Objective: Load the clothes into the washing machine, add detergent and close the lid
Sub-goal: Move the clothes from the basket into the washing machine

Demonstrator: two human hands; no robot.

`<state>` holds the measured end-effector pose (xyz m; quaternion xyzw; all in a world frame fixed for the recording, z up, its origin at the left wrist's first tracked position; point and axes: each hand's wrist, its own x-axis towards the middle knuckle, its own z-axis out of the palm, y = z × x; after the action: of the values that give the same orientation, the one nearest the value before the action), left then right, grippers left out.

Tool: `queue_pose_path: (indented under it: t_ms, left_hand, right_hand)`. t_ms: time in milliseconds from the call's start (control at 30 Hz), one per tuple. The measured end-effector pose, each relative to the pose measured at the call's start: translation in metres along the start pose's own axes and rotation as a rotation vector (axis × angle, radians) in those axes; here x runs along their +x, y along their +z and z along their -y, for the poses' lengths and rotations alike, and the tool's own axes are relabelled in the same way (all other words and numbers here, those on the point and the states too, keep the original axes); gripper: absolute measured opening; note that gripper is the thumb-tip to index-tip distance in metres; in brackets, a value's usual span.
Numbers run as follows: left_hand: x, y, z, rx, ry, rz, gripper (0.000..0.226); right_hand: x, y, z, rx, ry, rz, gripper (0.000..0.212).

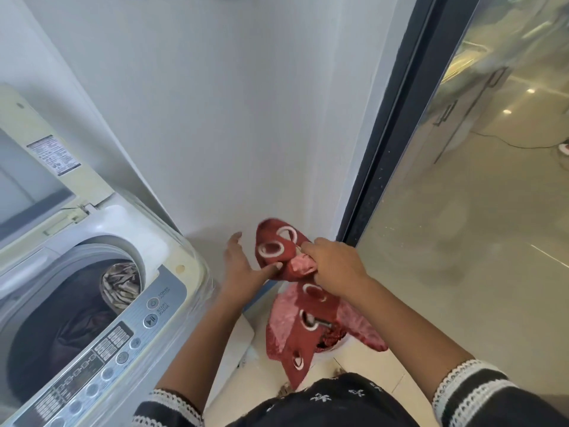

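The dark red eyelet curtain [295, 291], bunched in the right hand [334, 266] and touched by the spread-fingered left hand [241, 266], should be gathered fully before lifting it into the white top-loading washing machine [172, 248].

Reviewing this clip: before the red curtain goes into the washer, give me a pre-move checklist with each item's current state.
1. Lid raised, drum opening clear: ok.
2. Right hand grips the red curtain: ok.
3. Left hand has a firm hold: not ok; fingers are spread, only the thumb touches the cloth.
4. Curtain fully lifted clear: not ok; its lower part hangs down into the container on the floor.
5. Room left in the drum: cannot tell; dark and patterned clothes already lie inside.
6. Detergent at hand: cannot tell; none in view.
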<state>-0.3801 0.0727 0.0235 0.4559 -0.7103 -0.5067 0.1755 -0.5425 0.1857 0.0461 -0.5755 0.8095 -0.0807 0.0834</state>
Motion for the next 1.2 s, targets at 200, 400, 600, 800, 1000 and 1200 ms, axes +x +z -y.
queue_pose_path:
  t_ms: [200,400,600,800,1000,1200]
  left_hand:
    - [-0.008,0.036,-0.001,-0.032,0.185,0.305,0.085]
    - [-0.003,0.03,0.006,-0.576,0.018,0.229,0.042]
    - [0.001,0.003,0.02,-1.049,-0.189,0.045,0.057]
    - [-0.02,0.04,0.008,-1.059,-0.522,0.134,0.05]
    - [-0.006,0.019,0.016,-0.171,-0.099,0.059,0.091]
    - [-0.009,0.041,0.014,-0.071,0.359,0.271,0.105]
  right_hand:
    - [0.013,-0.014,0.034,-0.093,-0.179,-0.073,0.036]
    - [0.012,-0.032,0.012,0.55,-0.205,0.001,0.06]
    - [-0.006,-0.011,-0.018,0.874,0.004,0.14,0.123]
    - [-0.01,0.027,0.01,1.236,0.145,-0.089,0.079]
    - [-0.004,0.005,-0.02,0.283,0.178,-0.124,0.064]
    - [-0.003,-0.027,0.032,-0.075,0.005,-0.001,0.061]
